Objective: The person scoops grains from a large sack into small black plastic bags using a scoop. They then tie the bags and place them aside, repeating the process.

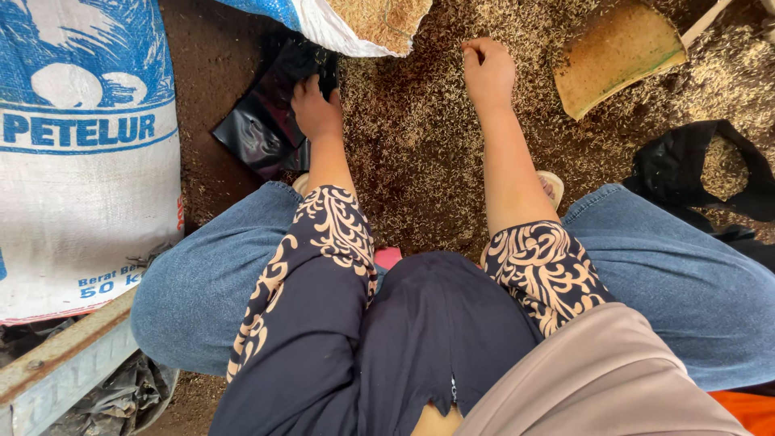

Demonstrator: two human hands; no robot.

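Left hand: the left hand (pixel 316 107) gripped the edge of the black plastic bag (pixel 262 121), fingers curled over its rim.
Right hand: the right hand (pixel 487 71) rested loosely closed on the rice husks (pixel 420 145), fingertips pinched together; whether it held any husk could not be told.
Bag axis: the bag lay crumpled, its long axis running diagonally from lower left up to the hand, mouth toward the husks.
Bag position: just left of the husk heap, touching it.
Edges: a white and blue sack (pixel 81 153) stood well left of the bag; another sack (pixel 355 24) lay just above it.
Room: a woven scoop (pixel 617 56) lay beyond the right hand.
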